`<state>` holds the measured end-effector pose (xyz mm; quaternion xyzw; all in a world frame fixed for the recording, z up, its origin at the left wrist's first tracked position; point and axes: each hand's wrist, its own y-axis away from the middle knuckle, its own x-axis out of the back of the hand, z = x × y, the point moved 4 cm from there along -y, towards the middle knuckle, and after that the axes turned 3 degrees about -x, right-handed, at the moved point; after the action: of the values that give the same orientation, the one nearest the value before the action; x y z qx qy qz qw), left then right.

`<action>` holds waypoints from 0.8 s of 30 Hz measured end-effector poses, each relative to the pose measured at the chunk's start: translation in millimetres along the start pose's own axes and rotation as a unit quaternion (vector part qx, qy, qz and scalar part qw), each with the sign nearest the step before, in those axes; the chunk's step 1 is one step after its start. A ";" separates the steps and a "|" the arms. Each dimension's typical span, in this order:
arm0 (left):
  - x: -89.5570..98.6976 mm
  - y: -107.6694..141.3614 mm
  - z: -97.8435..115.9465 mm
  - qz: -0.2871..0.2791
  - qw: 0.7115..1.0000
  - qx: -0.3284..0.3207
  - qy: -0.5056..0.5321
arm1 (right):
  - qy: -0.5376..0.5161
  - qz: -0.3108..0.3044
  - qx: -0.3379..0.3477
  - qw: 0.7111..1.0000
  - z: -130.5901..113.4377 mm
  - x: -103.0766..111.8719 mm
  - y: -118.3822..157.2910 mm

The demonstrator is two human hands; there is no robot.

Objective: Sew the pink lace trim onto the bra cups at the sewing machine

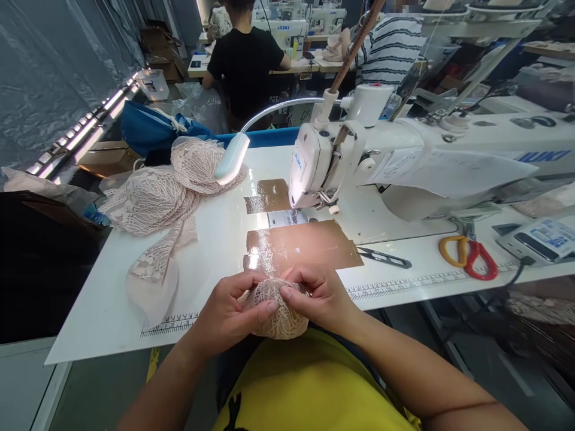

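Note:
At the table's front edge, a beige lace bra cup (283,320) is held between my two hands, its rounded side toward me. My left hand (236,305) grips its left part, thumb lying over the lace. With thumb and bent fingers, my right hand (317,296) pinches the upper right of the cup. The fingertips behind the lace are hidden. Just beyond my hands stands a white sewing machine (309,161), its needle area lit above a metal plate (287,218). Brown tape (300,242) covers the tabletop between the machine and my hands.
Stacked lace cups (148,197) lie at the left, with a lace and sheer piece (153,287) nearer. Thread snips (384,257), red-and-yellow-handled scissors (469,254) and a phone-like device (545,236) lie at the right. A lamp head (232,158) hangs left of the needle. Two people sit beyond.

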<state>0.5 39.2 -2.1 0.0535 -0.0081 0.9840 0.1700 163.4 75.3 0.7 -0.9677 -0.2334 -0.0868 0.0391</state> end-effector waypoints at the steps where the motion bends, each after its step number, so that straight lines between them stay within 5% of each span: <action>1: -0.8 -1.4 0.1 0.005 1.000 0.004 -0.001 | 0.000 0.001 -0.001 1.000 1.1 -0.3 0.0; 7: -6.3 -6.6 -7.7 -0.005 0.994 0.053 0.100 | 0.008 -0.022 -0.017 1.000 9.5 2.7 -3.1; 13: -4.6 -7.7 -7.1 -0.001 0.993 0.063 0.102 | -0.125 -0.073 -0.042 0.988 8.9 20.6 -10.2; 19: -10.1 -14.2 -4.2 -0.018 0.999 0.036 0.019 | 0.000 -0.118 -0.013 0.993 -1.4 16.8 -13.3; 24: -12.8 -18.7 -3.5 -0.068 0.995 0.031 0.060 | -0.025 -0.113 -0.010 0.993 -5.8 17.7 -11.8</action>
<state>18.4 52.6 -6.9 0.0002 0.0358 0.9714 0.2346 172.6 93.0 10.1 -0.9373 -0.3414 -0.0689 0.0135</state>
